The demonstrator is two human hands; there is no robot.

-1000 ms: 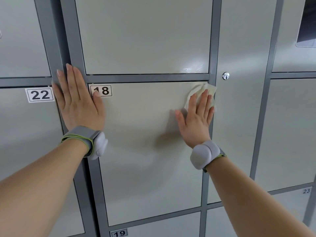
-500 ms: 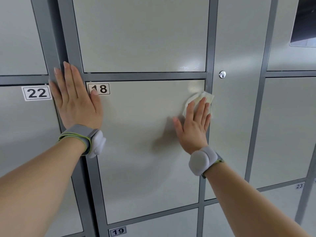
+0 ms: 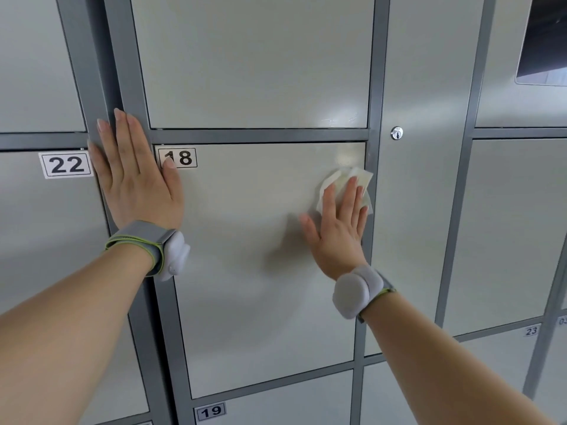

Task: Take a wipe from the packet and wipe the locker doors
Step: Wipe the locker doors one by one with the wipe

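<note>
The pale grey locker door (image 3: 245,271) numbered 18 fills the middle of the view. My right hand (image 3: 339,231) lies flat with straight fingers near the door's right edge and presses a crumpled white wipe (image 3: 343,179) against it. The wipe sticks out above and beside my fingertips. A faint damp streak shows on the door just above the wipe. My left hand (image 3: 135,176) rests flat and spread on the grey frame post at the door's upper left, its thumb on the 18 label. The wipe packet is not in view.
More locker doors surround it: number 22 (image 3: 66,164) at the left, number 19 (image 3: 210,411) below, number 23 (image 3: 530,331) at the lower right. A narrow tall panel with a round key lock (image 3: 396,133) stands just right of door 18. Grey frame bars separate the doors.
My right hand has slid the wipe downward along the right edge of door 18, leaving a damp mark above. My left hand has stayed in place.
</note>
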